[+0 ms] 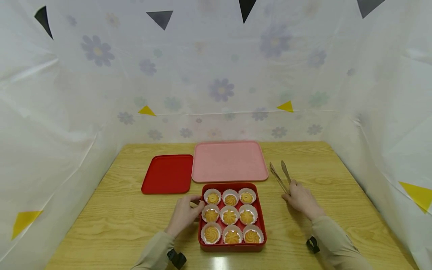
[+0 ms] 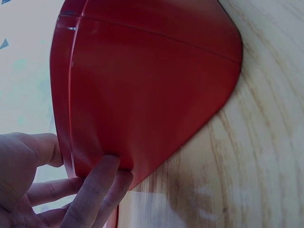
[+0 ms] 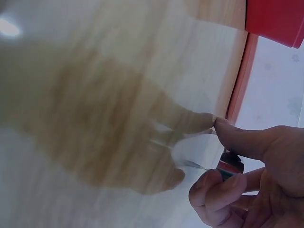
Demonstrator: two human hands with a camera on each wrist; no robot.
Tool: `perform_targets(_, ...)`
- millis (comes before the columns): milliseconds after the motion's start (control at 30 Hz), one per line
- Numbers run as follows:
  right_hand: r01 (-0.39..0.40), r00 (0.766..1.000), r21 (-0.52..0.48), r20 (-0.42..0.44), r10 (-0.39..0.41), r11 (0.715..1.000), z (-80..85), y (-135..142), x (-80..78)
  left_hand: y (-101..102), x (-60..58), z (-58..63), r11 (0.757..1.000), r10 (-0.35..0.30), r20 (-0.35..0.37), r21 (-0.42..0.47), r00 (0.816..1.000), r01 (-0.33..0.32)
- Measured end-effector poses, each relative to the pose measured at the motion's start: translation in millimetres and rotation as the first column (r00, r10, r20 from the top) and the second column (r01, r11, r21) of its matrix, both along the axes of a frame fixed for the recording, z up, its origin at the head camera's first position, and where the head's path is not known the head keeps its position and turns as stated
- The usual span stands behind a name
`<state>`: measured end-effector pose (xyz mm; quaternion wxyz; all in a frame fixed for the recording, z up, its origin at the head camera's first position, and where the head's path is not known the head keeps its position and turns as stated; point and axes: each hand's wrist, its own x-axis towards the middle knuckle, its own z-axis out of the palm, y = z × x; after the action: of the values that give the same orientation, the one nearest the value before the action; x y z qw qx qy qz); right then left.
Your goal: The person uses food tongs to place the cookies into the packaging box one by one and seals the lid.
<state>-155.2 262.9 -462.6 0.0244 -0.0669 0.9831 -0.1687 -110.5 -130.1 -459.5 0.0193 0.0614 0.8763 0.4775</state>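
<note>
A red square box point(image 1: 233, 248) stands near the table's front, holding several piped butter cookies point(image 1: 230, 216), each in a white paper cup. My left hand point(image 1: 185, 213) is at the box's left side. In the left wrist view its fingers point(image 2: 95, 190) lie fairly straight against the red outer wall, with the thumb at the rim. To the right of the box, my right hand point(image 1: 303, 200) holds metal tongs point(image 1: 278, 179) low over the table. Their two arms are spread and point away from me. The right wrist view shows the fingers curled around the metal.
Behind the box lies a pink rectangular tray point(image 1: 229, 161). A smaller red tray point(image 1: 168, 174) is at its left. The wooden table point(image 1: 118, 213) is enclosed by white curtains point(image 1: 219, 63) with flower prints at the back and on both sides.
</note>
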Motion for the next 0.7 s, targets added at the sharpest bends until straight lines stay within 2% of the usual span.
perform_targets(467, 0.024, 0.999, -0.022, 0.039, -0.023, 0.999, 3.4, 2.8, -1.4, -0.7, 0.1, 0.1, 1.000, -0.008, 0.026, 0.015, 1.000, 0.008)
perform_targets(600, 0.025, 0.999, -0.005, 0.036, -0.025, 1.000, 7.4, 3.5, -2.2, -3.2, -1.2, 0.6, 1.000, -0.016, 0.062, 0.023, 0.998, 0.014)
perform_targets(700, 0.031, 0.999, 0.005, 0.019, -0.031, 1.000, 10.4, 3.7, -3.4, -7.3, -2.8, 1.5, 0.999, 0.000, 0.103, 0.041, 0.995, -0.004)
